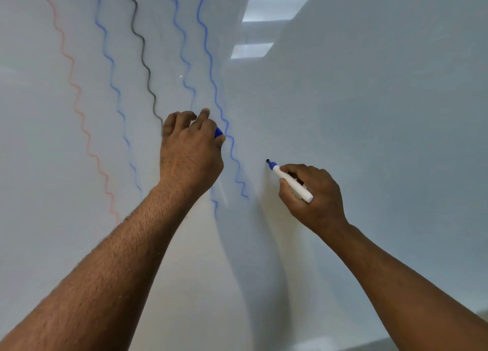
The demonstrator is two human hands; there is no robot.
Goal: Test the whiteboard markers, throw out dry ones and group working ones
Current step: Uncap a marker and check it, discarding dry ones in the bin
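A whiteboard fills the view, with several wavy test lines on its left part: a red line, blue lines and a black line. My right hand grips an uncapped white marker with a blue collar, its dark tip touching the board just right of the rightmost blue line. My left hand rests against the board with a blue marker cap held between its fingers.
Two ceiling lights reflect in the board at the upper middle. A grey strip of the board's lower edge shows at the bottom right. No other markers or bin are in view.
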